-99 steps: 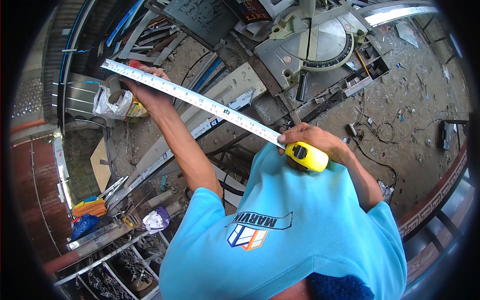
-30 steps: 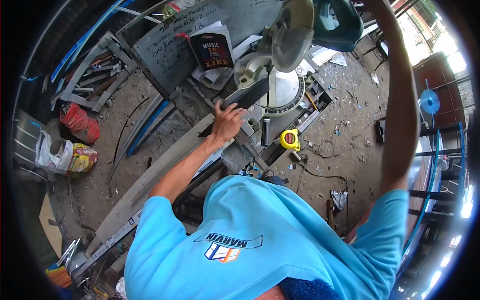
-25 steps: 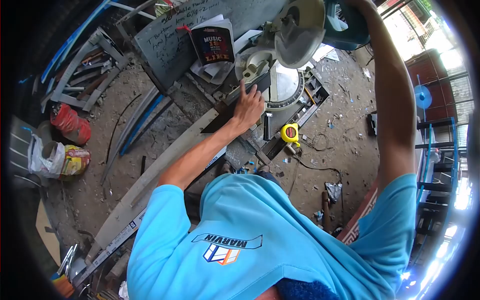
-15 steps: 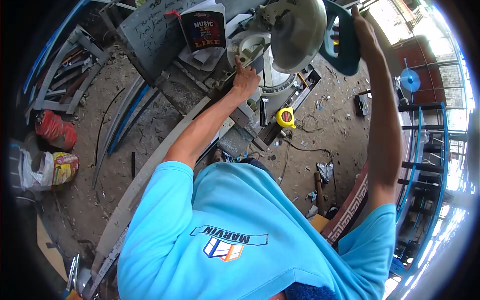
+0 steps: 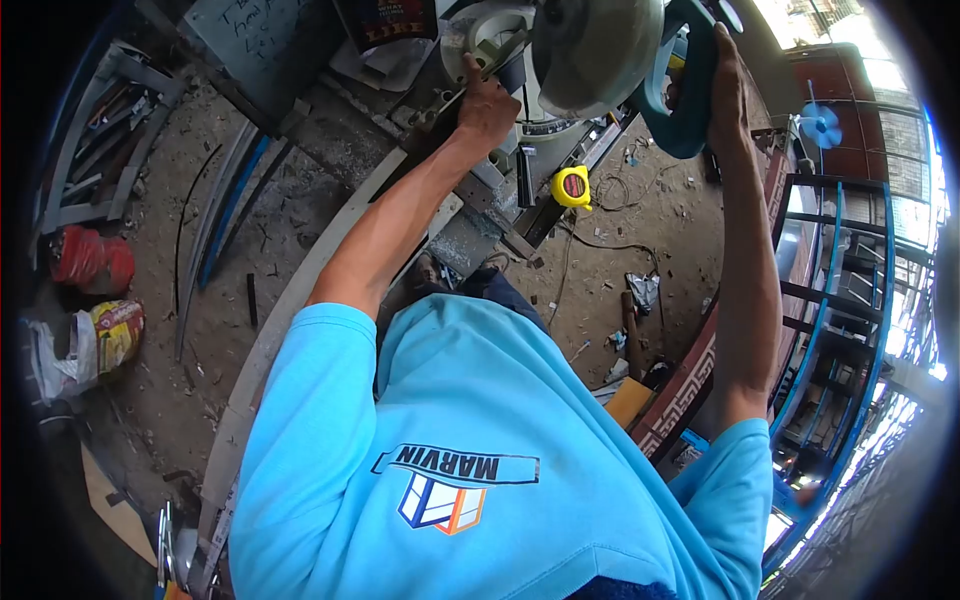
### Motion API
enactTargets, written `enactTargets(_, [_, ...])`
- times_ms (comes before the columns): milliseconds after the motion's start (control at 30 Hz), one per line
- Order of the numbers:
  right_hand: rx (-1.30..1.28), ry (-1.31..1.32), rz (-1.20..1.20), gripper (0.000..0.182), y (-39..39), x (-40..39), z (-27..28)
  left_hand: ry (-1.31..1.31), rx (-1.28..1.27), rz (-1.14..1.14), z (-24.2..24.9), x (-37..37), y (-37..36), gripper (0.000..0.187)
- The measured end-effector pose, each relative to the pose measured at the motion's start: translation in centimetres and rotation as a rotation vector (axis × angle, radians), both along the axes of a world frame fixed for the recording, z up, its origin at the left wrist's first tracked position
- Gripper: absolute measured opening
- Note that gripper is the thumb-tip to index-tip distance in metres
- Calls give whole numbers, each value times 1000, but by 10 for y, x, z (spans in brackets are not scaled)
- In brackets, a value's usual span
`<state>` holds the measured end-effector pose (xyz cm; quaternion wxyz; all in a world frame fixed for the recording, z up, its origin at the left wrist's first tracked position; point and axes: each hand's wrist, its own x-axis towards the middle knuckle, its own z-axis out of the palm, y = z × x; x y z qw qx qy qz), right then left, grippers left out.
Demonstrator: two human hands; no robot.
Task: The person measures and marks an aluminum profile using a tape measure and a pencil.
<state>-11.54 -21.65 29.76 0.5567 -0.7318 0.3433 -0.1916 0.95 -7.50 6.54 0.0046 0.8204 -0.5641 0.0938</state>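
A miter saw stands in front of me, its round blade guard (image 5: 595, 55) raised over the saw's base (image 5: 550, 130). My right hand (image 5: 728, 95) is wrapped around the teal saw handle (image 5: 672, 110) at the upper right. On the left of the blade, my left hand (image 5: 488, 112) lies at the saw's fence (image 5: 490, 55), index finger stretched forward and the other fingers curled. What those fingers press or hold is hidden by the hand. A yellow tape measure (image 5: 572, 187) sits near the base, close to a dark short profile piece (image 5: 525, 178).
A book with a dark cover (image 5: 395, 20) and a board with writing (image 5: 255, 50) are at the upper left. Metal strips (image 5: 222, 215) curve along the left floor. A blue metal frame (image 5: 835, 300) stands right. Cables and scraps litter the dirt ground.
My view has tilted, so the surroundings sit higher in the picture. Relative to the base, the saw handle and my right hand have come down slightly. My left hand stays at the fence.
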Motion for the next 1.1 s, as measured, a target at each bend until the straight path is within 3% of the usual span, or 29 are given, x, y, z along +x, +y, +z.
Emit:
enactTargets(33, [-21,66,-86,57,-12,-2,-13,18,50,-8,2,1,1,18])
enactTargets(333, [14,12,-87,58,-11,-13,-40,10,54,-1,2,1,0,18])
enactTargets(1100, [3,-58,-78,54,-5,-19,-57,9,36,33,-1,-1,-2,20])
